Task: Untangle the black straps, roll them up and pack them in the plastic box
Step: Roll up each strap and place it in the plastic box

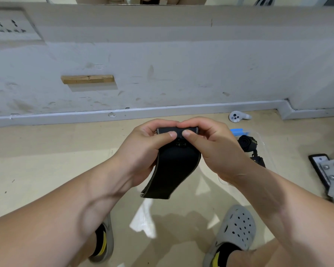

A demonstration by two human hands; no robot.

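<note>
Rolling a black strap [174,170] from its top end, both hands on it.

Gripped at the rolled end by the fingers [170,134] of the left hand [143,145] and of the right hand [214,151], closed around the roll with thumb tips side by side on top. Held in the air above the floor [46,151], the roll's long axis running left to right across the body and the unrolled tail hanging down toward the feet. Probably mid-roll, with a good length left to wind in. For packing, off to the right and slightly farther out: plastic box [262,139] on the floor, just beyond the right hand and nearer to it than to the left, with a rolled strap [246,143] inside.
</note>
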